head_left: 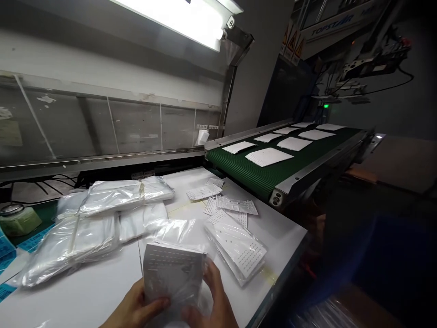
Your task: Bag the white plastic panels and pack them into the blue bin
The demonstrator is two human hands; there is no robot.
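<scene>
Head view. We look forward and down on a white work table (82, 291) with a thin yellow line (268, 274) running across it near its right edge. Two heaps of plastic-wrapped bundles (116, 196) lie at its left, and loose perforated white cards (213, 193) lie toward the far end. A wrapped stack of cards (235, 246) sits just right of the hands. Beyond the table runs a green belt conveyor (259, 171) carrying white perforated sheets (269, 157) in spaced rows. Overhead is a fluorescent lamp (177, 18), with a scuffed glass panel (102, 123) behind the table. At upper right stands a dim machine marked TOPSTAR (331, 25), with warning signs (292, 43) on it.

Both hands are low at the near edge, apart from each other, and clamped on one clear-wrapped packet of cards (172, 273). The left hand (136, 310) holds its lower left side, and the right hand (211, 300) grips its right edge, with the packet upright between them and off the table.

The bottom of the frame cuts off the wrists. Glare on the plastic makes the packet's contents hard to read, though they appear perforated. The lower right is too dark to make out.
</scene>
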